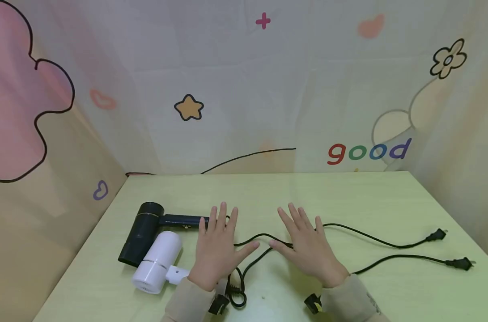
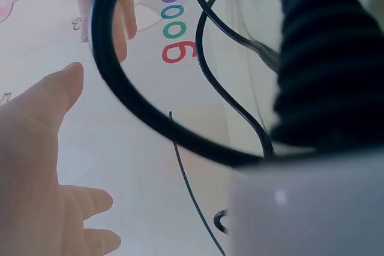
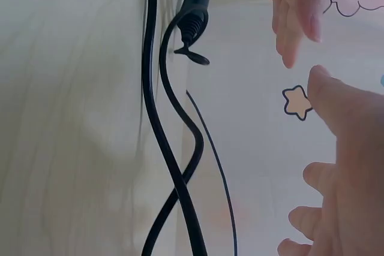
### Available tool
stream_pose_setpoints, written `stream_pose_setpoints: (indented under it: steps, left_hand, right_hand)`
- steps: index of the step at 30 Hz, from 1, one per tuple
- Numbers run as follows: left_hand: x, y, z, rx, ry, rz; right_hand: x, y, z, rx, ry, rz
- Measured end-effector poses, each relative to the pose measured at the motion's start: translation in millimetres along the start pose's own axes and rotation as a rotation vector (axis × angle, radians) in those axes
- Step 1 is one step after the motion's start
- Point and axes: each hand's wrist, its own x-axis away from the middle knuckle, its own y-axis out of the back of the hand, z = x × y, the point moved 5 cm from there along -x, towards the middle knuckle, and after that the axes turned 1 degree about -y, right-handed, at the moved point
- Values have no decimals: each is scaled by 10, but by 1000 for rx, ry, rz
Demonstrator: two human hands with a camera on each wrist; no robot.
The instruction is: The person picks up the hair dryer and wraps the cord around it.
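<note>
Two hair dryers lie on the left of the table in the head view: a black hair dryer [image 1: 141,235] and, nearer the front, a white hair dryer [image 1: 157,264]. My left hand [image 1: 216,250] is spread with its fingers straight, above the handle ends of both dryers, hiding parts of them. To the right, my right hand [image 1: 308,248] is spread likewise over the black cords [image 1: 264,235]. Neither hand holds anything. In the left wrist view the white handle [image 2: 306,214] and its ribbed cord sleeve [image 2: 330,64] fill the near right side.
Both cords run right across the pale table [image 1: 268,190], crossing near the middle. They end in an upper plug [image 1: 436,235] and a lower plug [image 1: 460,264]. A printed curtain [image 1: 235,67] hangs behind the table and along its sides.
</note>
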Motion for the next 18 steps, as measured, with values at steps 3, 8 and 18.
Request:
stream_pose_setpoints:
  steps: [3, 8, 18]
  left_hand:
    - [20, 4, 34, -10, 2, 0]
    - [53, 25, 88, -31, 7, -8]
    - [146, 49, 214, -55, 34, -15]
  right_hand:
    - [-1, -43, 73, 2, 18, -2]
    - [0, -83, 183, 33, 51, -10]
    - [20, -137, 325, 22, 68, 31]
